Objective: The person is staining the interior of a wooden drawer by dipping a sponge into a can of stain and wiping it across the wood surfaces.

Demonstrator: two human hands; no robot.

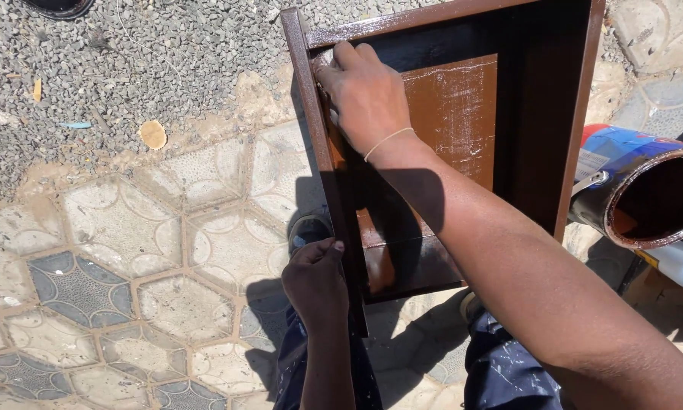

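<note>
The brown wooden box (463,137), propped upright on the paved ground (129,250), is steadied by the left hand (316,277) clasped around its near edge, while the right hand (364,95) is pressed, fingers together, into its upper inside corner.

A shallow brown-painted frame box (463,129) is standing tilted over the patterned paving, its open face showing. Its rim and far wall are looking dark and glossy, while the inner panel is showing a lighter, streaky brown with pale scuffs under the sun.
</note>
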